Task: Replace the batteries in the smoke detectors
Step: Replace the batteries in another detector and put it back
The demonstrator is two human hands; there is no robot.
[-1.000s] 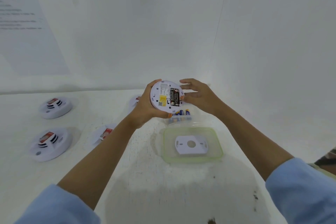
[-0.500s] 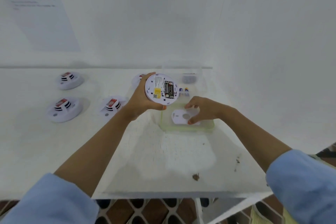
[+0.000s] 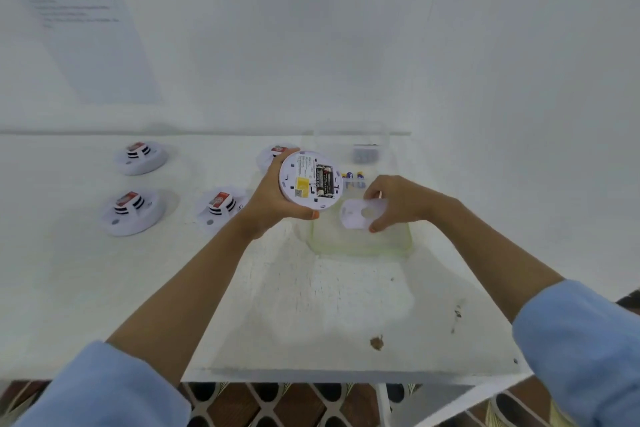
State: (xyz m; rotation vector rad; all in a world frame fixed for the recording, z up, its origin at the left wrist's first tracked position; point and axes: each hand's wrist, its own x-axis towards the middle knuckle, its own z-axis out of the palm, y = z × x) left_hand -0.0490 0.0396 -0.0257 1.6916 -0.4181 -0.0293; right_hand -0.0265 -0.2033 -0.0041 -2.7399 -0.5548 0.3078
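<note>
Gripping the smoke detector (image 3: 309, 180), left hand (image 3: 268, 199); right hand (image 3: 398, 199) pinches its cover plate (image 3: 360, 213).

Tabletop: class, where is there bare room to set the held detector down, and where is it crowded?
Free: the wide near patch of table between the forearms, from the green-rimmed tray to the near edge; also the front-left corner before the three detectors. Crowded: behind the tray, where batteries and a clear box sit by the held detector.
</note>
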